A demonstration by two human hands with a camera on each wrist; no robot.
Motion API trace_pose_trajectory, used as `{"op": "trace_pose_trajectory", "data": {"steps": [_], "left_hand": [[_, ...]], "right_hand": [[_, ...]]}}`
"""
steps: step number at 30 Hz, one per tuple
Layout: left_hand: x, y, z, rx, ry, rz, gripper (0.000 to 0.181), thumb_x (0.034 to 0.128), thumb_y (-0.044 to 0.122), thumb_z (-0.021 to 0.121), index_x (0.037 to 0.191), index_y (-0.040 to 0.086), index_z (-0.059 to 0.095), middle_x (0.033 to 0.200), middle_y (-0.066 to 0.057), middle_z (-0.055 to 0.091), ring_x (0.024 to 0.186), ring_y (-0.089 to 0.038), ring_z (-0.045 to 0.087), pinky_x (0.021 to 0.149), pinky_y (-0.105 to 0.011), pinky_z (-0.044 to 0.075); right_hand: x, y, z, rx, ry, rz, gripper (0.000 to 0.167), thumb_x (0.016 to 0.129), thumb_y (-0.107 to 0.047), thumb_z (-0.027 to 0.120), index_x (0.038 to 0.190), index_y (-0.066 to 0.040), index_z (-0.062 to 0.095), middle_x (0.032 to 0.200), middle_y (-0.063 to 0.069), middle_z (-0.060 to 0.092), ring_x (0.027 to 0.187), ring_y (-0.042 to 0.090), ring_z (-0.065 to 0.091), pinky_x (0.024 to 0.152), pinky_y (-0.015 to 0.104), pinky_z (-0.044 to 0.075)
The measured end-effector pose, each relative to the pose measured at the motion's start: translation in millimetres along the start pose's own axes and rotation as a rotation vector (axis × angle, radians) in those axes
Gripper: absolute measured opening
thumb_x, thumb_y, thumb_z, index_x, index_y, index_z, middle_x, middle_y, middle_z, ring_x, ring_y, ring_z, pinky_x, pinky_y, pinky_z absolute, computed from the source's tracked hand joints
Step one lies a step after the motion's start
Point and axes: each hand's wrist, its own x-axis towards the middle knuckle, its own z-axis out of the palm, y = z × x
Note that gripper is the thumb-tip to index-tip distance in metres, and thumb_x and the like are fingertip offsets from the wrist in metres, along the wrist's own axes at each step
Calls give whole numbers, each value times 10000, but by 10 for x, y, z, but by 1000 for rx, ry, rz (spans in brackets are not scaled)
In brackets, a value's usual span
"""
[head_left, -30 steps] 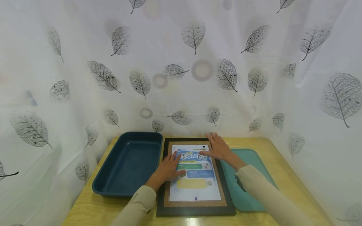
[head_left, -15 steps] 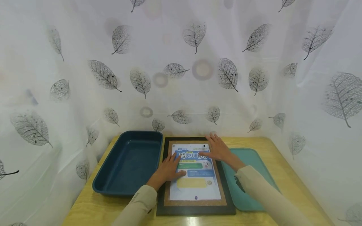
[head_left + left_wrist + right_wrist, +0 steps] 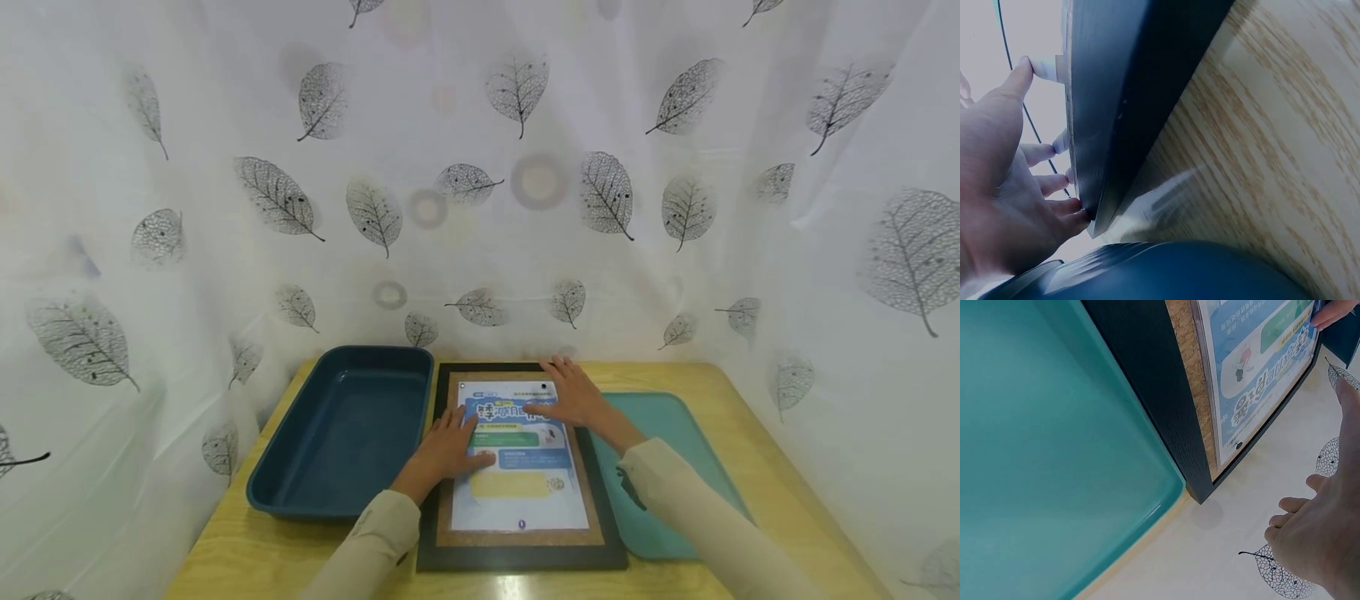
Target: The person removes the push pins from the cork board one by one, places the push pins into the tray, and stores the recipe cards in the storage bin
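A cork board (image 3: 521,538) in a black frame lies on the table, bearing a printed poster (image 3: 532,504). A black pushpin (image 3: 1239,445) sits in one top corner of the poster, and the opposite top corner has a pale pin (image 3: 462,386). My left hand (image 3: 442,450) rests at the poster's left side, fingers spread, its fingertips touching the sheet in the left wrist view. Over the top right part of the board is my right hand (image 3: 573,397), fingers extended and holding nothing; contact there cannot be made out.
A deep dark blue tub (image 3: 258,492) stands left of the board. To the right lies a flat teal tray (image 3: 675,417), close against the frame. Behind the table (image 3: 697,372) hangs a white curtain (image 3: 480,100) printed with leaves.
My right hand has shifted very slightly left over the board. My left hand stays in place, and the head view has tilted a little.
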Motion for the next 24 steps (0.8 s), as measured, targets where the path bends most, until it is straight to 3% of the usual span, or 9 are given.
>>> {"op": "trace_pose_trajectory", "data": {"steps": [24], "left_hand": [[17, -7, -35, -29, -13, -2, 910, 929, 646, 664, 1597, 90, 397, 1683, -198, 273, 1554, -417, 234, 1259, -570, 239]], "right_hand": [[113, -85, 172, 47, -55, -4, 1087, 861, -702, 690, 1623, -33, 298, 1661, 289, 242, 1540, 490, 199, 1239, 647, 209]]}}
